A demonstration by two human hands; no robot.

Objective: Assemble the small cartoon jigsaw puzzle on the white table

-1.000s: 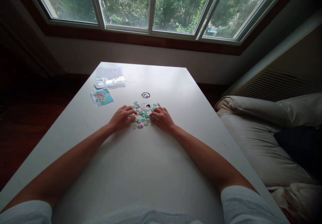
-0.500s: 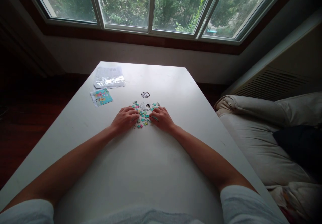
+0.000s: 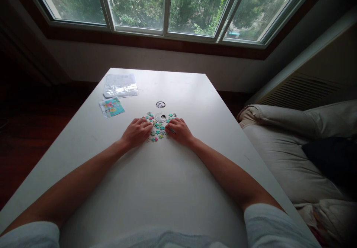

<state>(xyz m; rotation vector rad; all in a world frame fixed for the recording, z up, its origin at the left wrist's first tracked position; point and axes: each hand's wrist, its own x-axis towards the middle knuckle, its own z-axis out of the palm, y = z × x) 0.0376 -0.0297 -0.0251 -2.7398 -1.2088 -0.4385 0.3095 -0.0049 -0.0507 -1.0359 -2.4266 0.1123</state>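
Observation:
Small jigsaw puzzle pieces (image 3: 158, 132) in teal, pink and yellow lie loosely spread on the white table (image 3: 156, 181). My left hand (image 3: 138, 131) rests at the left edge of the pieces, palm down, its fingers bent and held together. From the right, my right hand (image 3: 178, 129) reaches in with curled fingers over several teal pieces. Both sets of fingertips are down among the pieces; whatever they pinch is hidden. Between and just beyond the hands is a round metal-rimmed fitting (image 3: 160, 118) with a dark opening, set in the tabletop.
A second round opening (image 3: 160, 105) lies farther back. Toward the back left are a clear plastic bag (image 3: 120, 85) and a colourful picture sheet (image 3: 112, 107). A beige sofa (image 3: 281, 147) with a dark cushion (image 3: 331, 160) stands to the right, and windows (image 3: 136, 6) are ahead.
My left fingers have shifted slightly left and drawn closer together. My right hand has barely moved, and the pieces lie almost as before.

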